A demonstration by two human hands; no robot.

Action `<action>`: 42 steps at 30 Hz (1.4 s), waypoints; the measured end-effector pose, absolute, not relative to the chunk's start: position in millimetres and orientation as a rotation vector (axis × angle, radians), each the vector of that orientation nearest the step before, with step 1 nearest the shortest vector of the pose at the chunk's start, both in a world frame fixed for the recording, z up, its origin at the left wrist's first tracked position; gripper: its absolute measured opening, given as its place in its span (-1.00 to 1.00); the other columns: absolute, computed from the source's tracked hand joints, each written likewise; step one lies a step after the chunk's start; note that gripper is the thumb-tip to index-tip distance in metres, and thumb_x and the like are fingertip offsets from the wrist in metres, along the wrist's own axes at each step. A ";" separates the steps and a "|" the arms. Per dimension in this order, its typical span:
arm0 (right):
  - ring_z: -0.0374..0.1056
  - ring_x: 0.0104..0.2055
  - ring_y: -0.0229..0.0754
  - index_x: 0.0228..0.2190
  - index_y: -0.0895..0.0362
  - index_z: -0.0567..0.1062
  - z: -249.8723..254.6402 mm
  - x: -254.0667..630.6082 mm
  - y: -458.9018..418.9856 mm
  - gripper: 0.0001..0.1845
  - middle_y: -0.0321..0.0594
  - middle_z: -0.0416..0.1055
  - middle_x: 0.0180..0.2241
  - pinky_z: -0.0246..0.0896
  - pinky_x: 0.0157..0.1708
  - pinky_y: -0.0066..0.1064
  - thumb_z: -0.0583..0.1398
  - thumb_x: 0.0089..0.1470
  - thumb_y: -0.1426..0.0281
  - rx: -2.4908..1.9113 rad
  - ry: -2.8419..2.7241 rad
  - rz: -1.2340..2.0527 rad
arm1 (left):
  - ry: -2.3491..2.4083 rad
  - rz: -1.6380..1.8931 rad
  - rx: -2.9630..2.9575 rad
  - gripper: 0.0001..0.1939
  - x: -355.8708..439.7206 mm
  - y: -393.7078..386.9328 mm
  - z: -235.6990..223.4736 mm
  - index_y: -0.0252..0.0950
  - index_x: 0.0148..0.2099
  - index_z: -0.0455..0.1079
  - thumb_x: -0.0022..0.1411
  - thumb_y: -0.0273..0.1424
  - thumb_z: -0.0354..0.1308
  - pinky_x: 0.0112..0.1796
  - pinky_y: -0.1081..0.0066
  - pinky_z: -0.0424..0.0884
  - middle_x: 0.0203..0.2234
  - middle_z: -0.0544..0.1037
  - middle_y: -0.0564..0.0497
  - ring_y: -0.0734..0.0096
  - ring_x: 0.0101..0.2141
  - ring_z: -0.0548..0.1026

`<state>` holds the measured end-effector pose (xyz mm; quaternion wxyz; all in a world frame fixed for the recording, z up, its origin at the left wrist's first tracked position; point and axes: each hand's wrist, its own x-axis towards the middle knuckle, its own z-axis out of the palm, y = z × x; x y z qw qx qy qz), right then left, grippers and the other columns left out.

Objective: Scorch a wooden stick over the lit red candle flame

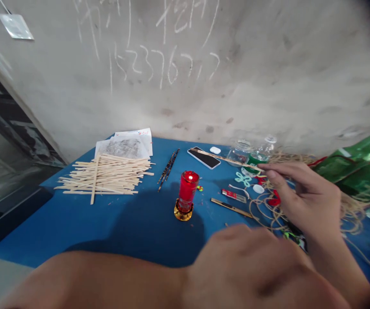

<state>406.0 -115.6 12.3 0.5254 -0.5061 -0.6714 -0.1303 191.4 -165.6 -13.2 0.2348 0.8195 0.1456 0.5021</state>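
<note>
My right hand is raised over the right part of the blue table, its fingertips pinched on a thin wooden strip that slants up to the left above a phone. My left hand is close to the camera at the bottom, blurred, fingers curled with the back of the hand facing me; whether it holds anything is hidden. A red candle in a gold holder burns at the table's middle. A pile of several flat wooden strips lies at the left.
A phone, white earbud case, dark sticks, red lighter, utility knife, clear bottles, papers and loose tan fibre strands lie about. Green material sits right. A chalk-marked concrete wall stands behind.
</note>
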 end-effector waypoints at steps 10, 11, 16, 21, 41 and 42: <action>0.64 -0.15 -0.07 -0.10 -0.10 0.81 12.0 405.0 -116.5 -0.84 -0.24 0.74 -0.15 0.53 -0.12 -0.22 0.40 0.33 0.33 -1.257 -1.568 -0.306 | 1.232 1.577 1.823 -0.17 82.6 -91.8 -18.9 -0.11 0.18 0.18 0.04 -0.20 0.63 -0.03 0.10 0.47 0.15 0.36 -0.11 0.10 0.06 0.48; 0.63 -0.16 -0.07 -0.10 -0.10 0.82 11.7 405.2 -116.5 -0.84 -0.24 0.74 -0.16 0.53 -0.13 -0.21 0.40 0.33 0.32 -1.255 -1.570 -0.304 | 1.276 1.455 1.806 -0.16 79.2 -86.3 -27.5 -0.13 0.19 0.18 0.04 -0.16 0.63 0.01 0.07 0.49 0.13 0.39 -0.11 0.10 0.05 0.51; 0.63 -0.15 -0.07 -0.10 -0.10 0.81 10.9 404.4 -116.1 -0.84 -0.24 0.74 -0.15 0.53 -0.10 -0.20 0.40 0.34 0.32 -1.249 -1.585 -0.264 | 1.196 1.066 1.734 -0.16 77.9 -78.2 -47.7 -0.13 0.21 0.12 0.12 -0.18 0.61 0.09 0.00 0.53 0.12 0.56 -0.12 0.08 0.04 0.62; 0.63 -0.16 -0.07 -0.09 -0.10 0.82 11.1 404.2 -117.0 -0.83 -0.24 0.74 -0.16 0.53 -0.10 -0.21 0.41 0.34 0.33 -1.242 -1.583 -0.248 | 1.104 0.966 1.660 -0.15 85.0 -76.3 -45.1 -0.13 0.21 0.11 0.12 -0.22 0.63 0.07 0.00 0.58 -0.06 0.71 -0.05 0.09 -0.08 0.70; 0.60 -0.10 -0.14 -0.08 -0.16 0.77 13.6 407.3 -119.3 -0.84 -0.33 0.73 -0.13 0.47 -0.05 -0.25 0.37 0.41 0.33 -1.213 -1.627 -0.205 | 0.905 0.889 1.569 -0.19 80.2 -61.8 -50.6 -0.12 0.19 0.10 0.16 -0.25 0.61 0.11 -0.04 0.57 -0.04 0.76 -0.07 0.03 -0.03 0.73; 0.60 -0.10 -0.14 -0.07 -0.17 0.77 13.4 407.8 -119.7 -0.83 -0.34 0.72 -0.13 0.48 -0.06 -0.25 0.37 0.41 0.34 -1.210 -1.631 -0.199 | 0.892 0.881 1.572 -0.19 79.6 -60.1 -50.9 -0.12 0.20 0.10 0.17 -0.25 0.61 0.12 -0.05 0.57 -0.04 0.76 -0.07 0.03 -0.03 0.72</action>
